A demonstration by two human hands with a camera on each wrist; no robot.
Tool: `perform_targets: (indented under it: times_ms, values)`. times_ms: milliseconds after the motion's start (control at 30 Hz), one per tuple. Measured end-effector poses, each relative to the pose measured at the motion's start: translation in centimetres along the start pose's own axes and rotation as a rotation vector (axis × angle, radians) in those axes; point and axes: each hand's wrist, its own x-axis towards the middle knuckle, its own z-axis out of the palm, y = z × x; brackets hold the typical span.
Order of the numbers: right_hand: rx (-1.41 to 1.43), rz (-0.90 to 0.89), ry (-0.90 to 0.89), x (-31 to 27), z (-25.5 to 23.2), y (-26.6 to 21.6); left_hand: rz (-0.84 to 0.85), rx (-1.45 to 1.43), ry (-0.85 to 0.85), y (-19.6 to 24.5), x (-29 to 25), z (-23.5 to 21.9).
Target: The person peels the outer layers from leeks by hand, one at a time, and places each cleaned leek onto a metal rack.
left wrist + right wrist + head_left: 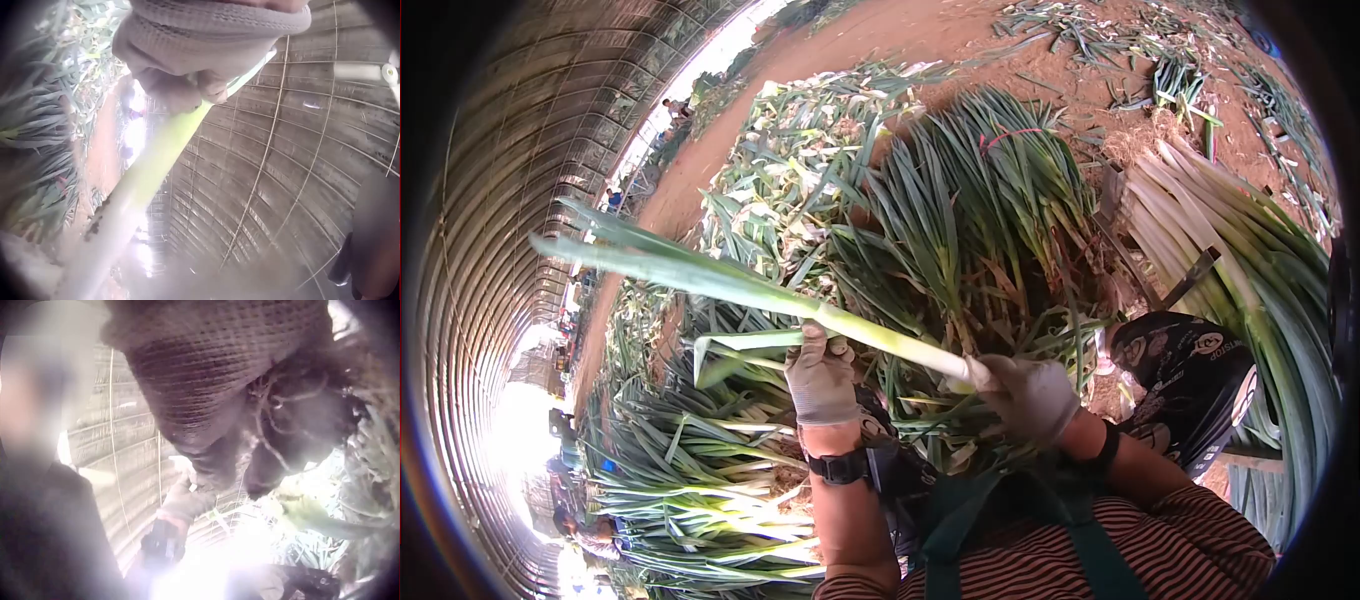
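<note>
A long green onion [880, 338] slants across the head view, its leaves at the far left and its white root end at the right. My gloved left hand [820, 375] grips the stalk around its pale green middle. A bent leaf [745, 341] sticks out from these fingers to the left. In the left wrist view the left hand [181, 69] has its fingers curled over the stalk [159, 153], which has dark soil specks lower down. My gloved right hand [1035, 395] holds the root end. Thin roots [265, 425] hang by the right hand [194, 381] in the right wrist view.
Upright bunches of green onions [960, 190] stand in front, with a heap of stripped leaves [775, 160] behind. More onions [710, 500] lie at the left. On the right, a pile of trimmed onions [1210, 230] rests by a metal frame [1190, 280]. My knee [1185, 375] is beside it.
</note>
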Motion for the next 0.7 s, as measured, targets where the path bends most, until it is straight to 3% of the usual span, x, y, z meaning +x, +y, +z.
perform_targets:
  times_ms: [33, 100, 200, 300, 333, 400, 533, 600, 667, 700]
  values:
    - [-0.036, 0.024, 0.044, 0.0, 0.1, 0.0, -0.008, -0.044, -0.016, -0.3, 0.2, -0.4]
    - [-0.112, 0.068, 0.132, 0.2, 0.3, 0.2, 0.040, 0.054, 0.111, -1.0, -0.4, 0.7]
    - [0.070, 0.161, 0.175, 0.1, 1.5, 0.8, 0.157, 0.284, 0.257, -2.6, -0.9, 1.2]
    - [0.093, 0.212, 0.186, 0.0, 1.8, 1.0, 0.223, 0.319, 0.195, -3.7, -2.4, 1.0]
    - [0.117, 0.221, 0.170, 0.0, 1.8, 1.0, 0.274, 0.462, 0.143, -4.2, -3.4, 1.2]
    - [0.164, 0.236, 0.139, 0.0, 1.6, 0.7, 0.256, 0.579, -0.129, -5.6, -6.2, 1.4]
    - [0.218, 0.190, 0.154, 0.4, 2.5, 1.7, -0.410, 0.478, -0.549, -6.3, -11.7, 0.1]
    - [0.266, 0.184, 0.126, 0.8, 1.5, 1.5, -0.691, 0.342, -0.418, -4.8, -13.7, 2.8]
    - [0.312, 0.220, 0.067, 1.1, 0.8, 1.5, -0.847, 0.011, -0.349, -4.9, -14.1, 2.1]
    - [0.337, 0.235, 0.036, 1.1, 0.5, 1.4, -0.605, 0.382, -0.439, -4.8, -13.4, 0.3]
